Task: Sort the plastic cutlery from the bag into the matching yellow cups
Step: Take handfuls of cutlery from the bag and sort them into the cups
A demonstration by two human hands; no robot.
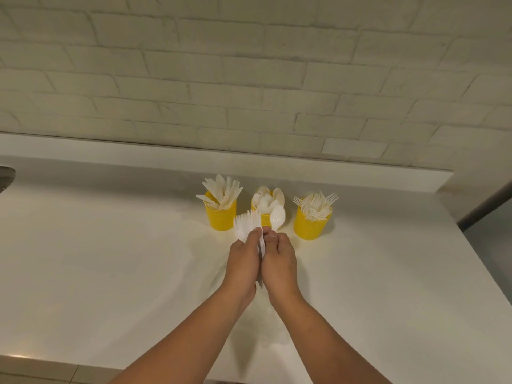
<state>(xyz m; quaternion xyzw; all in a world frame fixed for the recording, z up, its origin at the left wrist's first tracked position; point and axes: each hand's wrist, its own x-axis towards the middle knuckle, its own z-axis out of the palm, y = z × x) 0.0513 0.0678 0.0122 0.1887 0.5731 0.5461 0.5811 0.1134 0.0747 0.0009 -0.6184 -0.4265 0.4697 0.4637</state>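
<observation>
Three yellow cups stand in a row on the white counter. The left cup (220, 218) holds white knives, the middle cup (265, 217) holds spoons, and the right cup (309, 227) holds forks. My left hand (243, 261) grips a bunch of white forks and other cutlery (247, 221), fanned out just in front of the middle cup. My right hand (278, 261) pinches a white spoon (277, 216) by its handle, bowl up, close to the bunch. A clear plastic bag (264, 325) lies faintly visible on the counter between my forearms.
A white brick wall rises behind a low ledge (221, 159) at the back of the counter (110, 259). A dark metal edge (5, 176) shows at far left. The counter's right edge (471, 245) drops off beside a dark strip.
</observation>
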